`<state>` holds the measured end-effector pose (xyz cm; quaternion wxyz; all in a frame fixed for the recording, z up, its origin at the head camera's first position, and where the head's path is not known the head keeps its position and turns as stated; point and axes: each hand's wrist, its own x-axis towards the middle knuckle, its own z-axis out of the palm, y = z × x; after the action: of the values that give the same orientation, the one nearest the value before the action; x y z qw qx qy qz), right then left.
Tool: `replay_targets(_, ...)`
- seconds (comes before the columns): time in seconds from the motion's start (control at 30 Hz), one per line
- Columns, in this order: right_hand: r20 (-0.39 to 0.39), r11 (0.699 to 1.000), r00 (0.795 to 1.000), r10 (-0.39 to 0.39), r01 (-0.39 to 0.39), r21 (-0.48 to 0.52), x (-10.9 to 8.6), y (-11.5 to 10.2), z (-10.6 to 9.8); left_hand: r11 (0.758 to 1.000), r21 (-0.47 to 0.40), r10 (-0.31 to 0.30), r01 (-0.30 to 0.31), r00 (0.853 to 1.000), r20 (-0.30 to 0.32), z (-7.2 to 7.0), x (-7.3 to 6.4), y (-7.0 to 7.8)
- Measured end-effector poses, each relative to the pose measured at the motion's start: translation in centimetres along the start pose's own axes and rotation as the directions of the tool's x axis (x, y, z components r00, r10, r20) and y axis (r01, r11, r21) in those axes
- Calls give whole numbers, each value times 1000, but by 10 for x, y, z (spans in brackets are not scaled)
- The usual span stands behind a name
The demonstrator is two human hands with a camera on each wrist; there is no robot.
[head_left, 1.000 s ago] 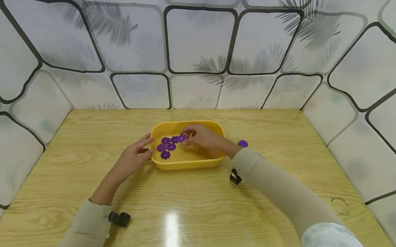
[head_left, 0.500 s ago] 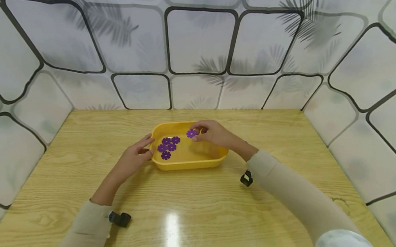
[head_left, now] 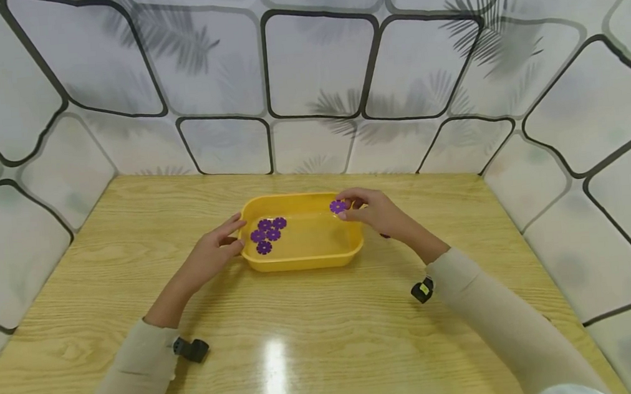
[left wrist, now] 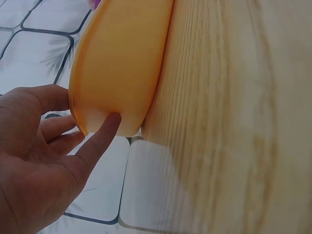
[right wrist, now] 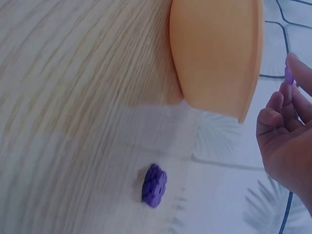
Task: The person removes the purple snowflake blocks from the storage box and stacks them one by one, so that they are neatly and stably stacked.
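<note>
A yellow plastic tray stands on the table, several purple flower-shaped discs lying in its left part. My left hand rests against the tray's left end, its thumb on the outer wall and other fingers at the rim, as the left wrist view shows. Above the tray's far right corner, my right hand pinches one purple flower-shaped disc between thumb and fingertips. More purple discs, seemingly stacked, sit on the table just right of the tray; my right wrist nearly hides them in the head view.
The wood-grained table ends at a patterned wall covering at the back and sides. A black strap device is on the left wrist, and another black device is on the right.
My right hand has lifted the disc from beside the others in the tray and carried it rightward to the tray's right end. The left hand has stayed in place.
</note>
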<state>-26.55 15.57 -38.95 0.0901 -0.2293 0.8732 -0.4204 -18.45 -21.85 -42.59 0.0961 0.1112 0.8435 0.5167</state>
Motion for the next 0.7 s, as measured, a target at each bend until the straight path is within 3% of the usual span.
replay_targets(0.4, -72, 992, 991, 115, -118, -39, -30, 26, -28, 1000, -14, -13, 13, 1000, 5, 1, 2, -1)
replay_targets(0.7, -99, 983, 981, 169, -175, -52, -49, 54, -38, 1000, -12, 8, -8, 1000, 8, 0, 0, -1)
